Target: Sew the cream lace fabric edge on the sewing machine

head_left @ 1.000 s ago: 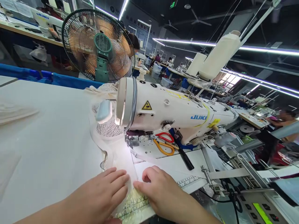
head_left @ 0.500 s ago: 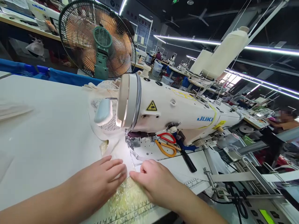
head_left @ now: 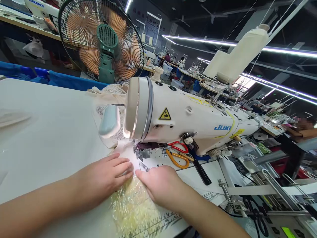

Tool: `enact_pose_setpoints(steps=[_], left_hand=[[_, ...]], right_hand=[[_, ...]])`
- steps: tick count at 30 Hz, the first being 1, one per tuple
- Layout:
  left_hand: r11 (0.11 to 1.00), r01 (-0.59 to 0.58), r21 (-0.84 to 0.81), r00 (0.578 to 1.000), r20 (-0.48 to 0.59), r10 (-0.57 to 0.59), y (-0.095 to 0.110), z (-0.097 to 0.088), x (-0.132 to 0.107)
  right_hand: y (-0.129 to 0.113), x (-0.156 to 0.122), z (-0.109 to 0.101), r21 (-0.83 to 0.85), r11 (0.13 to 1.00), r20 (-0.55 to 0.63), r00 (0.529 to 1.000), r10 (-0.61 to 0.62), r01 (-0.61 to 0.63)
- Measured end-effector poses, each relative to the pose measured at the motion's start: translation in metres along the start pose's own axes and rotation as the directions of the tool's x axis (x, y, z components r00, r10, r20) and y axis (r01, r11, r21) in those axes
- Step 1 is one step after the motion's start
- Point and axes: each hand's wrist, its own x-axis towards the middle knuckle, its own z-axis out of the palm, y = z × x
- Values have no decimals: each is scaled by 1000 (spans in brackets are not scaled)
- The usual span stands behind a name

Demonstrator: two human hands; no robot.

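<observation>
White fabric [head_left: 125, 147] lies on the tabletop [head_left: 49, 142] at the left end of the sewing machine [head_left: 178, 114], apparently aligned with its foot. Near it, the left hand [head_left: 109, 173] lies flat, unclenched, likely smoothing it; the right hand [head_left: 162, 185] seems to steer the right edge, though whether that grip is clamped I cannot tell. Scissors [head_left: 180, 155] lie just beyond, presumably for easy reach.

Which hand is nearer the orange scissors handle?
Right. In the picture, the right hand is just below and left of the orange scissors handle; the left hand is farther left.
</observation>
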Motion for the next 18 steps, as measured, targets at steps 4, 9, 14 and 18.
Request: enact_pose_setpoints(steps=[4, 9, 14, 18], left_hand=[[1000, 24, 3, 995, 96, -24, -10, -3, 0], [1000, -3, 2, 997, 75, 3, -22, -2, 2], [999, 39, 2, 991, 131, -39, -31, -8, 8], [999, 37, 34, 990, 133, -42, -38, -14, 13]], right_hand=[[-6, 6, -11, -2, 999, 80, 996, 39, -39], [-13, 14, -16, -13, 995, 137, 985, 102, -101], [-21, 18, -18, -21, 994, 133, 985, 107, -105], [-25, 13, -17, -26, 996, 176, 980, 90, -87]])
